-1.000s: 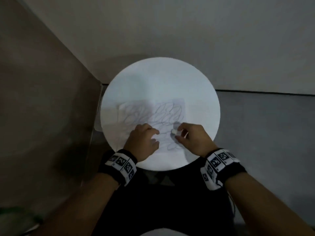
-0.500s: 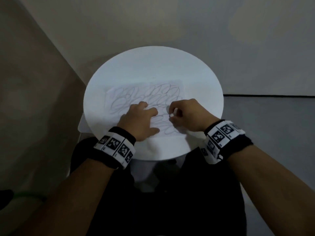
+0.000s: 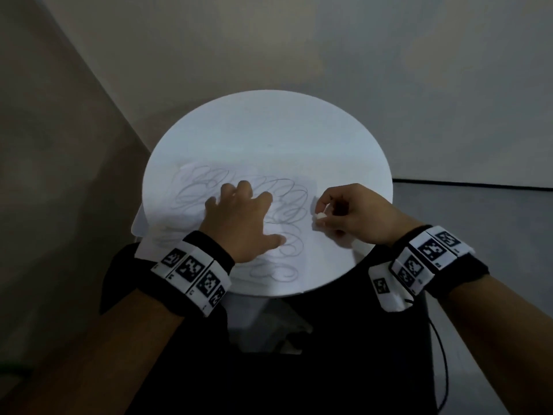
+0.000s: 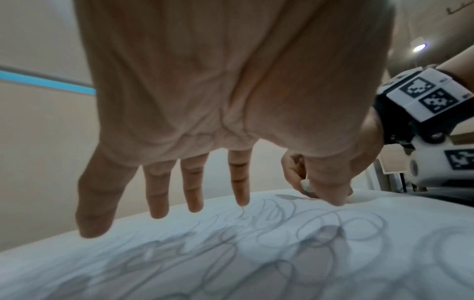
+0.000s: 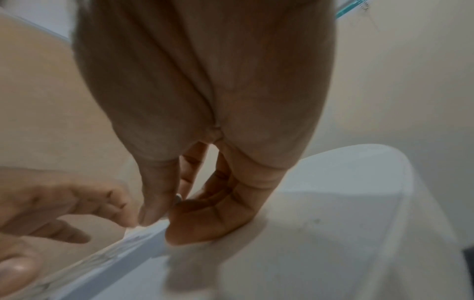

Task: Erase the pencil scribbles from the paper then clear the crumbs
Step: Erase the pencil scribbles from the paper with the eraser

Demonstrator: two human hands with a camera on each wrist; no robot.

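The erasing step is only beginning; the left hand lies flat with spread fingers on the paper at the desk's near edge; the right hand pinches a small white eraser at the paper's right edge; next it should rub across the pencil scribbles.

Plain room corner: bare walls, round white table.

Both forearms are bare. Each wrist wears a black band carrying a row of white blocks printed with black square-patterned markers. On the right wrist band a thin black cable hangs down. Dark clothing covers the lap.
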